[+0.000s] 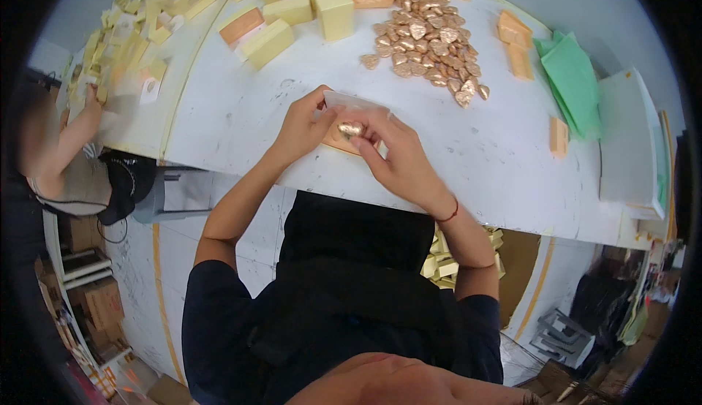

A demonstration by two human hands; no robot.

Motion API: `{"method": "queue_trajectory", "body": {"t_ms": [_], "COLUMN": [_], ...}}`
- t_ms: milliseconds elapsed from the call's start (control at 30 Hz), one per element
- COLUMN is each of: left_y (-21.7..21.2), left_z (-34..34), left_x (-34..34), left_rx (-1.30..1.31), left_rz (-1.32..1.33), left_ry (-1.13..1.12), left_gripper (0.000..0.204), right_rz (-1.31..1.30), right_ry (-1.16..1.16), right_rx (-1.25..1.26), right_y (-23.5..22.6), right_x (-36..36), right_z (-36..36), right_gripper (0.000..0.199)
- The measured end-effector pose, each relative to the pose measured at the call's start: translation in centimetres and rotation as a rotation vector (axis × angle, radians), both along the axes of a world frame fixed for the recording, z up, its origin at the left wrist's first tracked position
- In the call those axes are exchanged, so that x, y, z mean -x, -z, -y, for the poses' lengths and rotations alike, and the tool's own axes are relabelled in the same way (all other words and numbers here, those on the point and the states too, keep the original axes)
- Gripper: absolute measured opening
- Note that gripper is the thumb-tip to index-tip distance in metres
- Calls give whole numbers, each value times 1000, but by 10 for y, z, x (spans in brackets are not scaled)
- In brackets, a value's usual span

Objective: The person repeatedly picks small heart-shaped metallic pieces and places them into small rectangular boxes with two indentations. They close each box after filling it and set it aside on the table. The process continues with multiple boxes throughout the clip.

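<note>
A white counter holds a big pile of gold hearts and yellow boxes at its far edge. At the near edge, both hands pinch an open box: left hand its side, right hand pressing one heart in. Many hearts are left.
</note>
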State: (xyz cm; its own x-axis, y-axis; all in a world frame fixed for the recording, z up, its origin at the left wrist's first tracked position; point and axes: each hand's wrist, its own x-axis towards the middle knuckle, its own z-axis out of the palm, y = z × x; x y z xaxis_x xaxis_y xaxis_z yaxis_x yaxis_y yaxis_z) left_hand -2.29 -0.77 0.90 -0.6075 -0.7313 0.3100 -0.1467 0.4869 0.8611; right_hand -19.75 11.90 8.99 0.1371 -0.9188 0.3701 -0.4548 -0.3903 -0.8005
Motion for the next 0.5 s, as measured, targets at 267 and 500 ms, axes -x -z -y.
{"method": "queue_trajectory", "body": {"t_ms": [267,500], "left_y": [23,25], "left_z": [-24,-36], "left_x": [-3,-6], "left_rx": [-454,-495], "left_rz": [-294,-371], "left_ry": [-105,-162], "left_gripper": [19,22], "right_rz": [-744,-571], "right_ry": [-305,-23], "right_rx": [-106,308], "right_y": [21,45], "right_x": [-7,-13], "right_z": [68,40], "right_gripper": [21,24]}}
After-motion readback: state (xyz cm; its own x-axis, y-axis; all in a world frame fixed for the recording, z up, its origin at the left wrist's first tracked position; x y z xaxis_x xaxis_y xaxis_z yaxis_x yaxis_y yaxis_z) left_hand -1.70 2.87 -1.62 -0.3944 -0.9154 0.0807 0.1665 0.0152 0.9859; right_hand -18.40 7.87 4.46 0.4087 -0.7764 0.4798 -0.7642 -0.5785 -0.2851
